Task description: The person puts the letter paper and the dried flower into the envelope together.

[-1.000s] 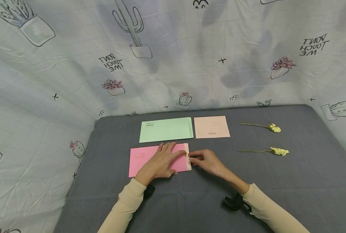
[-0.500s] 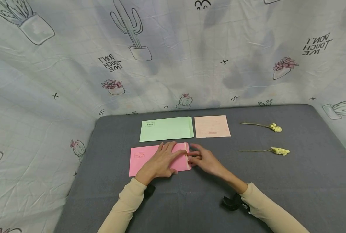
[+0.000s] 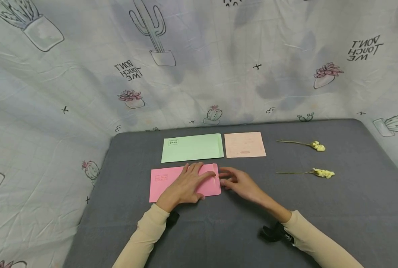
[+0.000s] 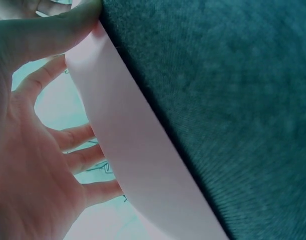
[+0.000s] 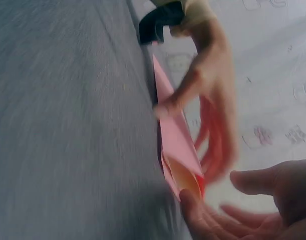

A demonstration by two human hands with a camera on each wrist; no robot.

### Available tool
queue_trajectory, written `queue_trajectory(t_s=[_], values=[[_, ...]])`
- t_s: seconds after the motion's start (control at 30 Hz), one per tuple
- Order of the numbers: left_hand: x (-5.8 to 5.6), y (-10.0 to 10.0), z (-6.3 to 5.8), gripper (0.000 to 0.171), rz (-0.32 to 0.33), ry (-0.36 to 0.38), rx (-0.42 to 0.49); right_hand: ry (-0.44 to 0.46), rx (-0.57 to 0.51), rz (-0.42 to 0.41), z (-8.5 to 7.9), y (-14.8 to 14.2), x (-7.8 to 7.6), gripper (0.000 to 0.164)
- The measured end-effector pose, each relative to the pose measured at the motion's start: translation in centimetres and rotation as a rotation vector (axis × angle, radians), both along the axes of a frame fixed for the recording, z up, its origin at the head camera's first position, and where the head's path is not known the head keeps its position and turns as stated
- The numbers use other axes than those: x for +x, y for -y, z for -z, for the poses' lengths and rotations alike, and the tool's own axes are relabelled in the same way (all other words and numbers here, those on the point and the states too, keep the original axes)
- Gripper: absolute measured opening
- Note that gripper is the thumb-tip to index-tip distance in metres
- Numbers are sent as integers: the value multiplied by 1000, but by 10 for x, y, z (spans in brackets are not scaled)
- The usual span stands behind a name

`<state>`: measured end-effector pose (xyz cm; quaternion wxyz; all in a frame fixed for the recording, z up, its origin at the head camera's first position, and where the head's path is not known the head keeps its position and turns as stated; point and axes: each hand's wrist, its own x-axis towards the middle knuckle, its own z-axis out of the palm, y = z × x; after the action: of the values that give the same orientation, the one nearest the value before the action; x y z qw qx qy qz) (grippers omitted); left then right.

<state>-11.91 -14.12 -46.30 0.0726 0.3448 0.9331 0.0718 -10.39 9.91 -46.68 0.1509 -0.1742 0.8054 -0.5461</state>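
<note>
A pink envelope (image 3: 163, 187) lies flat on the grey table in the head view. My left hand (image 3: 186, 184) rests on its right half, fingers spread and pressing down. In the left wrist view the thumb and fingertips touch the paper. My right hand (image 3: 242, 185) is just beyond the envelope's right end, fingers loosely bent with nothing visible between them. From the right wrist, the envelope's mouth gapes and shows a cream card (image 5: 185, 179) inside. One right fingertip is close to that mouth; whether it touches, I cannot tell.
Behind lie a green envelope (image 3: 192, 149) and a peach card (image 3: 245, 145) side by side. Two yellow dried flower stems (image 3: 318, 146) lie to the right, one behind the other. A printed curtain (image 3: 199, 74) hangs at the table's back edge.
The cream card's strip, which stuck out at the envelope's right end, has slid left inside the pink envelope. My right hand has then drawn slightly right. The left hand stays put.
</note>
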Motion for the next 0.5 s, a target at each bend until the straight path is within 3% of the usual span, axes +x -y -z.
queue_trajectory(t_s=[0.2,0.37,0.5], values=[[0,0,0,76,17,-10,14,-216,177,170,-5,-55,-3,30],[2,0,0,74,29,-11,23,-411,362,331,-6,-121,-4,31],[2,1,0,75,31,-7,22,-490,489,379,-4,-174,0,36]])
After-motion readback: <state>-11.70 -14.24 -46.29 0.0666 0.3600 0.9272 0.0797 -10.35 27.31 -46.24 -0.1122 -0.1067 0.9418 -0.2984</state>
